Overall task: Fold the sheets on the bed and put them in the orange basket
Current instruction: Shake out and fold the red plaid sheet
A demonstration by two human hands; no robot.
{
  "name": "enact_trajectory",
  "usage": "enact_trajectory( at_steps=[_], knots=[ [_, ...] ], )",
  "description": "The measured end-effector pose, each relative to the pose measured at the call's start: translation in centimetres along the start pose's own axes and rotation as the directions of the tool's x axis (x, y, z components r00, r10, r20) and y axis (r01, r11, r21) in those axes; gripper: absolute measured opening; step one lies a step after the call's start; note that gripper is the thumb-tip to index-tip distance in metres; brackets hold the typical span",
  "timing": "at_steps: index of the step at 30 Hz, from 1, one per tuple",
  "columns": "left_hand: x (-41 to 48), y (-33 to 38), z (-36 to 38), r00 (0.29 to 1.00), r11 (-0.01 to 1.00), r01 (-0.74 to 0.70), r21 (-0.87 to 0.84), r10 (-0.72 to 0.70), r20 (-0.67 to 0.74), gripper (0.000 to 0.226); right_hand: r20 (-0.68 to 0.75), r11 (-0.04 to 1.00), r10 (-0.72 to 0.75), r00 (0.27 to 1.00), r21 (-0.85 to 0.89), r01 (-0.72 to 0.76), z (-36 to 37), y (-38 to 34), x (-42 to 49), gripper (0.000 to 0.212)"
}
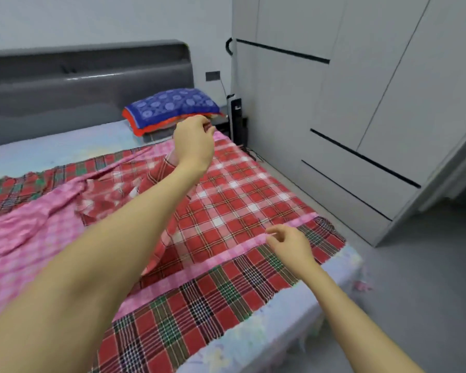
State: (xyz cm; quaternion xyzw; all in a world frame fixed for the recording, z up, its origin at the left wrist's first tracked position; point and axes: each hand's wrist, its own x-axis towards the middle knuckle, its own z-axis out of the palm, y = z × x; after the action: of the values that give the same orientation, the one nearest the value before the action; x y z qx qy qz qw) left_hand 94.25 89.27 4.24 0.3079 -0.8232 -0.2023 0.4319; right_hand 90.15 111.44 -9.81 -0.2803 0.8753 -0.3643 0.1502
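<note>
Head view: barely started tbh. The red-and-white checked sheet with a pink border [234,189] lies half-spread and rumpled over a red-green tartan sheet [199,305] along the bed's [65,149] right edge. Nothing's folded yet, and there's no orange basket in sight. Left hand [194,141] stretches to the sheet's far corner, grip pinching the hem. Right hand [288,244] looks pinched on the near pink hem, fingers curled.

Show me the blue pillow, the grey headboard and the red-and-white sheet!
blue pillow [172,105]: head view, its top middle.
grey headboard [86,87]: head view, its padded front.
red-and-white sheet [226,200]: head view, flat middle part.
</note>
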Motion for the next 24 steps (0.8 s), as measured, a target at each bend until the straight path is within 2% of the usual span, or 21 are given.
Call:
enact_trajectory(
  at_steps=[6, 12, 14, 18, 20, 22, 24],
  knots=[
    [2.4, 6.4, 14.7, 0.990, 1.000, 0.010, -0.028, -0.006, 0.142, 0.016, -0.017, 0.993, 0.111, 0.994, -0.041, -0.112, -5.6, 8.1, 6.8, 0.021],
    [3.9, 10.5, 29.0, 0.947, 0.998, 0.063, -0.030, -0.051, 0.318, 0.015, -0.020, 0.959, 0.284, 0.959, 0.002, -0.284, -10.4, 16.3, 15.5, 0.018],
    [4.5, 11.8, 31.9, 0.943, 0.999, 0.045, -0.030, -0.032, 0.331, 0.015, -0.020, 0.945, 0.327, 0.945, 0.017, -0.326, -11.7, 18.7, 17.9, 0.015],
    [5.6, 15.5, 36.3, 0.955, 0.989, -0.012, -0.149, 0.055, 0.293, 0.020, -0.013, 0.919, 0.391, 0.920, 0.054, -0.390, -13.2, 23.1, 22.9, 0.013],
    [5.6, 16.1, 39.2, 0.935, 0.984, -0.049, -0.171, 0.106, 0.340, 0.024, -0.008, 0.908, 0.416, 0.909, 0.065, -0.415, -13.4, 25.4, 25.9, 0.016],
    [5.3, 15.1, 43.1, 0.890, 0.992, -0.012, -0.123, 0.067, 0.451, 0.024, 0.018, 0.897, 0.435, 0.900, 0.083, -0.435, -13.3, 27.9, 28.9, 0.018],
    [4.4, 13.0, 47.3, 0.851, 0.997, 0.074, -0.023, -0.051, 0.523, 0.021, 0.070, 0.882, 0.459, 0.886, 0.086, -0.464, -12.6, 30.9, 32.2, 0.017]
  ],
)
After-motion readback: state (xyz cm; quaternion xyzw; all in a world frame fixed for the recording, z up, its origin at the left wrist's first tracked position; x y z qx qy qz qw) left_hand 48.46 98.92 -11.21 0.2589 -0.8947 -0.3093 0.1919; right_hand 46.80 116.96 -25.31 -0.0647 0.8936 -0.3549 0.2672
